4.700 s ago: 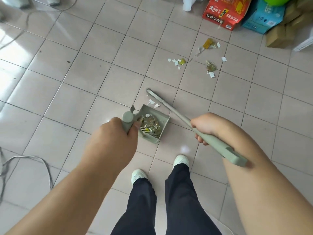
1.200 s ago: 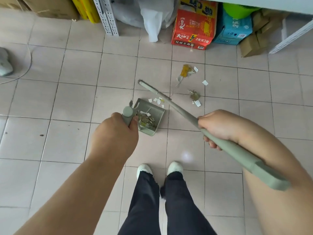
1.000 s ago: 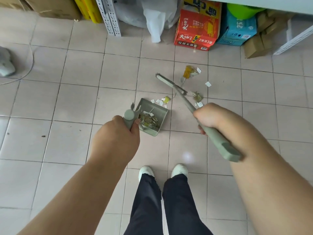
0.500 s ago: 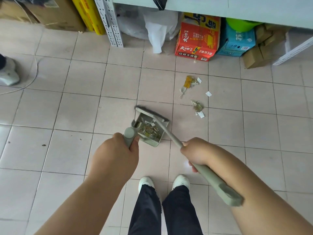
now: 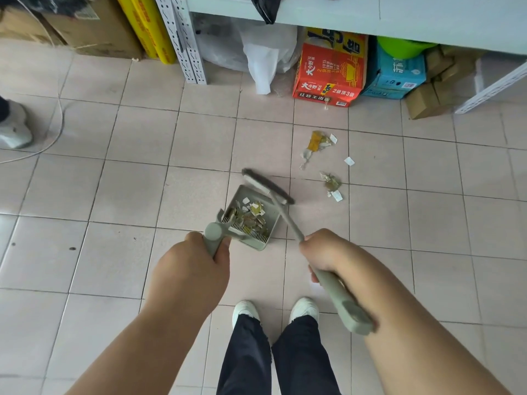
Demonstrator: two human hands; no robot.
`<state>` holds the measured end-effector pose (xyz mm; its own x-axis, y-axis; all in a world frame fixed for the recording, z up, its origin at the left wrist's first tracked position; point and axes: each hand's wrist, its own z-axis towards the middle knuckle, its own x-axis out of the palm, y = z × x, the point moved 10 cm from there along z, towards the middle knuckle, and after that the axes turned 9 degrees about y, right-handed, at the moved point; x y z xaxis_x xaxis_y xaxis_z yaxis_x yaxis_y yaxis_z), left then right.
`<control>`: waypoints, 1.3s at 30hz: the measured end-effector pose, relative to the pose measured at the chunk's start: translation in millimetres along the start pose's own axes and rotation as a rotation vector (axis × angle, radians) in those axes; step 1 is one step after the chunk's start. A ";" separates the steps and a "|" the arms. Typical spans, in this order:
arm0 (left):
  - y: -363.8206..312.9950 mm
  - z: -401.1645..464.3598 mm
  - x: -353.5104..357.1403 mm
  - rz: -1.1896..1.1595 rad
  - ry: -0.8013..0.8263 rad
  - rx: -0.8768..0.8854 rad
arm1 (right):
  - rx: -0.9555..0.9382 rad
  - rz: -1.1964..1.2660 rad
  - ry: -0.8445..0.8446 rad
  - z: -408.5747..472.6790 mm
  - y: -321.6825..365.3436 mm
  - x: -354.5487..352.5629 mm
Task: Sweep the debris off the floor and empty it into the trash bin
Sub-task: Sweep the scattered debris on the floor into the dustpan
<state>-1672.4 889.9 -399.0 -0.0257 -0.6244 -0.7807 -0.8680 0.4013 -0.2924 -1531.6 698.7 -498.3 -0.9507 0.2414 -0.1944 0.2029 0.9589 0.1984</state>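
Moved: broom (image 5: 268, 186) head now resting at dustpan (image 5: 251, 220) mouth, scraps inside.
Grip: left hand (image 5: 194, 269) clutching dustpan handle; right hand (image 5: 322, 252) gripping broom.
Room: debris (image 5: 322, 155) lying right, open tile.

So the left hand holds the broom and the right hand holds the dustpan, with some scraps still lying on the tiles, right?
Not quite: the hands are swapped. In the head view the left hand holds the dustpan and the right hand holds the broom. The rest is right: scraps still lie on the tiles.
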 end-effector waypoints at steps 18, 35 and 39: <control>-120.2 11.2 33.3 0.072 0.063 0.155 | 0.075 0.254 -0.234 -17.7 -69.7 -145.6; -238.6 19.8 77.5 0.106 0.158 0.139 | 0.052 0.198 -0.036 14.9 -104.4 -187.9; -245.9 22.8 76.4 0.102 0.165 0.148 | 0.031 0.093 0.022 -3.5 -102.9 -195.3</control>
<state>-1449.6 758.8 -399.3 -0.2011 -0.6719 -0.7128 -0.7750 0.5541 -0.3037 -1367.7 552.4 -477.4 -0.9325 0.3263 -0.1551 0.2971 0.9368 0.1845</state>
